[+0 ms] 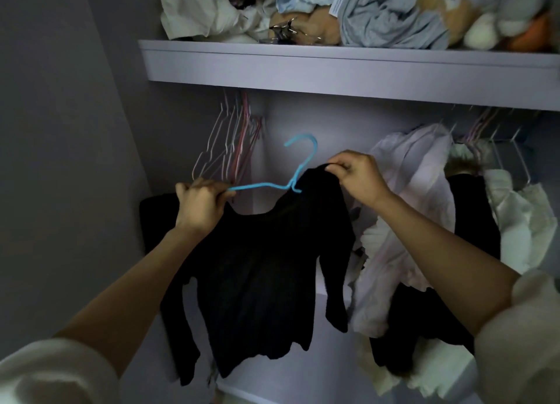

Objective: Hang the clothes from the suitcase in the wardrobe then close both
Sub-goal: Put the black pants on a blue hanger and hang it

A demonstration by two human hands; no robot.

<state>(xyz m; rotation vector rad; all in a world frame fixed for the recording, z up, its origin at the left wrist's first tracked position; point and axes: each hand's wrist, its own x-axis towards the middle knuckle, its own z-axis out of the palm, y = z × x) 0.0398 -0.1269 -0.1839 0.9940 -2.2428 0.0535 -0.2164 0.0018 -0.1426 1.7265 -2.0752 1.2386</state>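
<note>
Head view: right hand (356,176) fingers (339,168) pinch the black long-sleeved knit top's (257,270) shoulder; left hand (198,205) grips the blue wire hanger's (291,173) arm and neckline. Best to draw that shoulder fully over the hanger before hooking it beneath the wardrobe's white shelf (333,67).

Both forearms bare; white, loose sleeves pushed up past elbows, left sleeve (51,373) & right sleeve (521,328).
</note>
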